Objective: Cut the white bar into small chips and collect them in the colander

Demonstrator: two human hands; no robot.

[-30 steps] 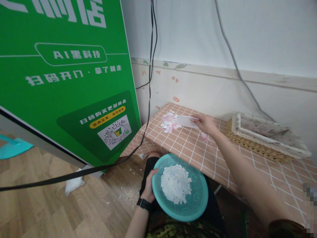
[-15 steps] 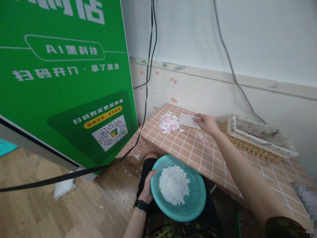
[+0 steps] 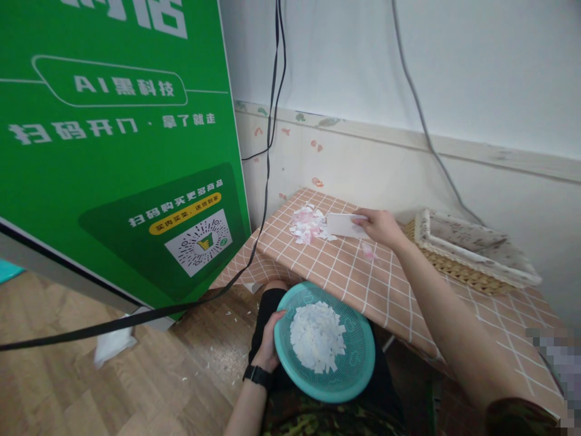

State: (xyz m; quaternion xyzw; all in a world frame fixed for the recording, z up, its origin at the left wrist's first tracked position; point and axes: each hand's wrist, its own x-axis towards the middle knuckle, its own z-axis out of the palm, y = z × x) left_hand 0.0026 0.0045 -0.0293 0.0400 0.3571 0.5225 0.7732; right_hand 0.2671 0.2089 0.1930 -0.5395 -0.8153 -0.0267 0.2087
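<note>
My left hand (image 3: 269, 344) grips the left rim of a round teal plastic basket (image 3: 354, 384) that rests on my lap under the table's edge. A heap of small white paper scraps (image 3: 318, 336) fills its middle. On the tabletop, my right hand (image 3: 376, 226) pinches the right end of a flat white card (image 3: 339, 224). The card's left edge meets a pile of white and pink paper scraps (image 3: 309, 224). One small pink scrap (image 3: 368, 250) lies apart, just below my right hand.
A checked brown cloth covers the table (image 3: 363, 284). A lined wicker basket (image 3: 476, 260) stands on its right. The green cabinet (image 3: 118, 151) rises at left, with black cables (image 3: 267, 200) hanging before the wall. Paper bits and a white bag (image 3: 113, 346) lie on the floor.
The white card has shifted slightly left against the pile and its face shows more. My left hand keeps the same hold on the teal basket. The view has drifted slightly.
</note>
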